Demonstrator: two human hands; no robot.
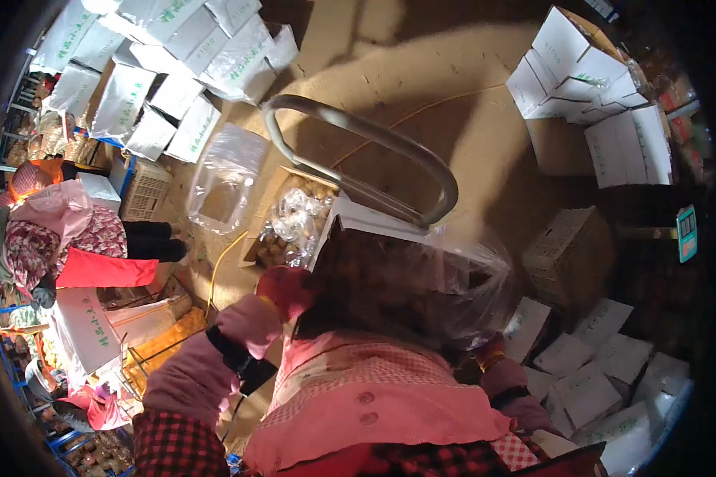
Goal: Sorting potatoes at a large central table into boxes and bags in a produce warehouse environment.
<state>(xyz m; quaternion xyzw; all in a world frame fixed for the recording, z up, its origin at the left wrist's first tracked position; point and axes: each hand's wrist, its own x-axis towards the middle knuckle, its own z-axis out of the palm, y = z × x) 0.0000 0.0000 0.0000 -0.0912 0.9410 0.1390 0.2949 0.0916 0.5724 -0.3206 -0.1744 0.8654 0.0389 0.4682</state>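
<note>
In front of my apron stands a white carton (374, 218) with a clear plastic liner (481, 282) spilling over its right side. Deep shadow hides most of its contents. My left hand (285, 291), in a red glove, is at the carton's near left side, its fingers lost in shadow. Low on the right, beside the liner, is my right hand (490, 350) in a dark red glove; its fingers are too dark to make out. Just beyond the left glove, an open carton (256, 228) holds brown, potato-like produce (272, 248) under a crumpled clear bag (298, 208).
A curved grey metal rail (358, 121) rises behind the cartons. White cartons (239, 67) are piled far left, others (585, 385) near right. A plastic crate (569, 250) stands right, near a scale display (686, 234). A co-worker (71, 230) bends at left.
</note>
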